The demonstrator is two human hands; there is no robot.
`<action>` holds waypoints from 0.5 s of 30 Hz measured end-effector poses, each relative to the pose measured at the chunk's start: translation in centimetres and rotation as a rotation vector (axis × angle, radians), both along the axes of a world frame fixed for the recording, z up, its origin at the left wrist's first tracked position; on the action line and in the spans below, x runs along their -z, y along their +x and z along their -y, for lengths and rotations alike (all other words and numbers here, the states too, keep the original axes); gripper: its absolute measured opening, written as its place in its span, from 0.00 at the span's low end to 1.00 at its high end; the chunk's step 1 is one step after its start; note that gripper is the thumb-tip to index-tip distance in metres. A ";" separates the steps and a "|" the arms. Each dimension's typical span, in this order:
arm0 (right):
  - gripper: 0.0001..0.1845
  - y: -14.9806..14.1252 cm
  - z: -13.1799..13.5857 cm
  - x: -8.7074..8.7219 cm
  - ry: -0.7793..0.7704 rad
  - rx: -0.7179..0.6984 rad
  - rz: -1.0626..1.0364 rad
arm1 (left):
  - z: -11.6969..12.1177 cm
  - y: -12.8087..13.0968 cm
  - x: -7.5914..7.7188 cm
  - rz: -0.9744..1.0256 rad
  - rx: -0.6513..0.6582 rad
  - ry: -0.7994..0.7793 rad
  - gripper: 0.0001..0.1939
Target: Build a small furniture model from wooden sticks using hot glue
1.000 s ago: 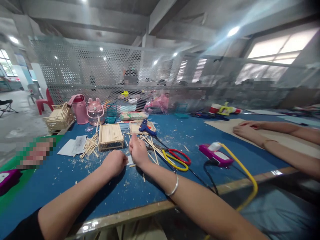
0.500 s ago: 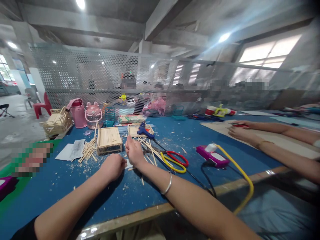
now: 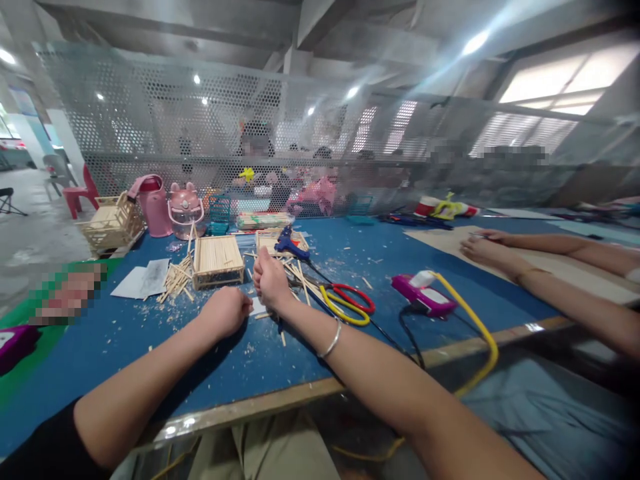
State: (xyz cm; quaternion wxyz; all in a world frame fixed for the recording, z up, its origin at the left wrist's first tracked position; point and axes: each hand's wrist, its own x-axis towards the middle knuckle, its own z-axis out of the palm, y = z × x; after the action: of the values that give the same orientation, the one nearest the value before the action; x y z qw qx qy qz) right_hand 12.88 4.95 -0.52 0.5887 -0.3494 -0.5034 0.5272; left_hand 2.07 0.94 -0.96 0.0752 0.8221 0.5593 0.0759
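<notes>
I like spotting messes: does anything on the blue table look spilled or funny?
Yes, a bit. Pale scraps are scattered over the blue table, like spilled crumbs. Loose sticks lie in a jumbled heap left of the little wooden frame, whose own slats run in neat rows.

Craft workshop, concrete beams (image 3: 327, 23), blue worktable (image 3: 225, 377), glue gun (image 3: 293, 247), scissors (image 3: 327, 297), scattered wooden sticks (image 3: 177, 279)

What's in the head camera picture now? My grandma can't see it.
A person's left hand and right hand are close together over a blue table. Around them lie a wooden stick frame, loose sticks, a blue glue gun and scissors.
</notes>
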 end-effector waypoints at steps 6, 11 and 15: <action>0.30 0.0 0.3 0.2 0.020 -0.009 0.017 | -0.1 0.0 0.3 -0.004 -0.022 0.006 0.14; 0.30 -0.1 0.3 0.4 0.053 0.026 0.036 | -0.1 0.0 0.3 0.002 -0.011 0.029 0.14; 0.29 -0.1 0.3 0.7 0.076 0.051 0.081 | -0.1 0.0 0.2 -0.013 -0.012 0.012 0.14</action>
State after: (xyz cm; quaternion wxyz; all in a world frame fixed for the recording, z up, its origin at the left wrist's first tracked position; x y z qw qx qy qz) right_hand 12.74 4.65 -1.24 0.5940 -0.3603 -0.5374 0.4781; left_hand 2.06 1.04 -1.17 0.0662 0.8196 0.5643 0.0740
